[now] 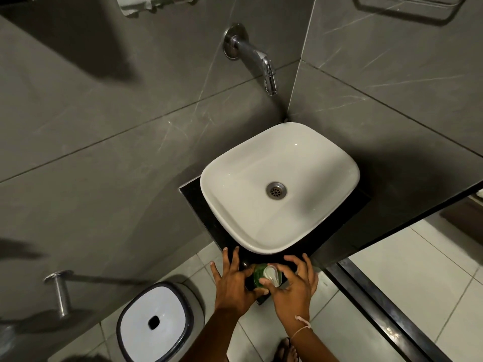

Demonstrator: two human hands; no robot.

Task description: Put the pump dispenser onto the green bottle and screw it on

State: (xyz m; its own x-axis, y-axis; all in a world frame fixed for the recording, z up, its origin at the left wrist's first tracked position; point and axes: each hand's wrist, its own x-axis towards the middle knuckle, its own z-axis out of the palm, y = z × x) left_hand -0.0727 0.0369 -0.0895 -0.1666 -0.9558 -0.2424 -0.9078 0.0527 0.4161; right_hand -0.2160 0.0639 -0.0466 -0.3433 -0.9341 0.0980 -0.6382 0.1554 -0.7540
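The green bottle (258, 276) stands on the front corner of the black counter (190, 194), seen from above. A white pump dispenser (271, 275) sits on top of it. My left hand (235, 280) wraps the bottle's left side, thumb against it and fingers spread over the counter edge. My right hand (292, 286) grips the pump's collar with thumb and fingertips from the right. The bottle's lower body is hidden by both hands.
A white basin (308, 142) fills the counter behind the bottle, with a chrome tap (261, 61) on the grey wall above it. A white-lidded bin (154, 322) stands on the tiled floor at lower left. A chrome peg (60, 291) juts from the left wall.
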